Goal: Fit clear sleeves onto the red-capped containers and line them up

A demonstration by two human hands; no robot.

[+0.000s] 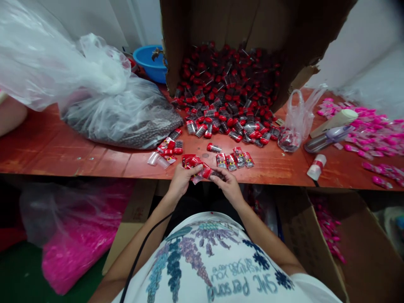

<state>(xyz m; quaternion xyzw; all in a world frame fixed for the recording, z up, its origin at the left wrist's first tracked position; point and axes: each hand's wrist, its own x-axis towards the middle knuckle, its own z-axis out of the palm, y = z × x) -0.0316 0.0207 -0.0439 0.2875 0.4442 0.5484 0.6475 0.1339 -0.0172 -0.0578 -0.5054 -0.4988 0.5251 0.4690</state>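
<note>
My left hand (182,179) and my right hand (227,185) meet at the front edge of the red wooden table (63,151). Both are closed on a small bundle of red packets (202,171) held between them. Just beyond lie a few more red packets (235,160) in a row and a single red-capped clear vial (213,147). A big heap of the same red-capped vials (227,97) spills from a tipped cardboard box (284,25) at the back.
A large clear plastic bag of dark beads (126,118) lies left, a blue basin (150,61) behind it. A small clear bag (296,122), a cylindrical tool (328,136) and pink pieces (372,130) lie right. Under the table are a pink-filled bag (75,248) and cardboard boxes (347,244).
</note>
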